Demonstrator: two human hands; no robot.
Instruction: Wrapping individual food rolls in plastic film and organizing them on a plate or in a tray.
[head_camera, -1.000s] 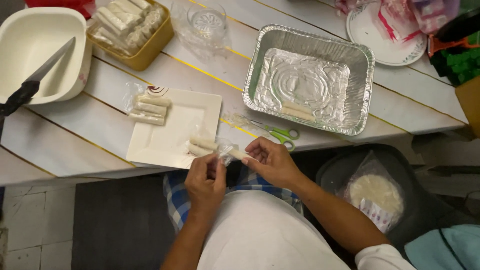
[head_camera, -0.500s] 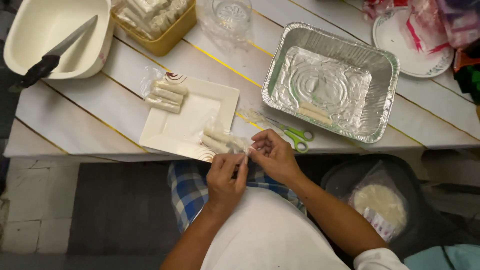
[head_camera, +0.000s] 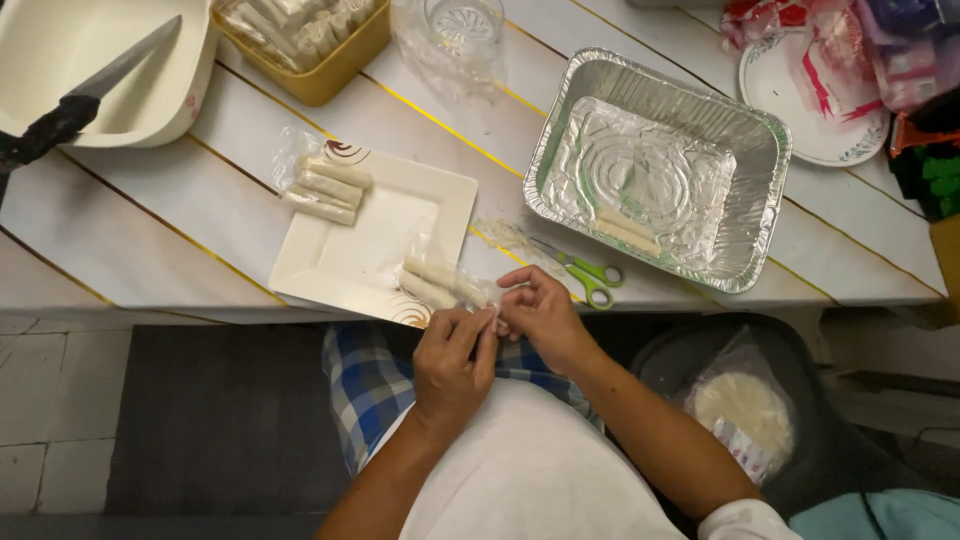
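We look down on a white plank worktop with thin yellow seams, standing over a pale tiled floor with a dark mat under the near edge. There is only the head view.

At the near edge our left hand and right hand meet over a small clear plastic pack of pale rolls, which lies on the near right corner of a square white plate. The fingers of both hands are pinched together on the pack's loose right end, which sticks out past the plate's edge; how firmly they hold it we cannot tell. A second pack of rolls lies on the plate's far left corner.

Green-handled scissors lie just right of the hands. Beyond them stands a foil tray with two bare rolls in it. At the far left edge are a white bowl with a knife laid across it and a yellow tub of more packs.

We judge the risk to be the overhang: a sharp tug on the wrap could drag the pack off the plate, or squeeze a soft roll out over the worktop's edge onto our lap.
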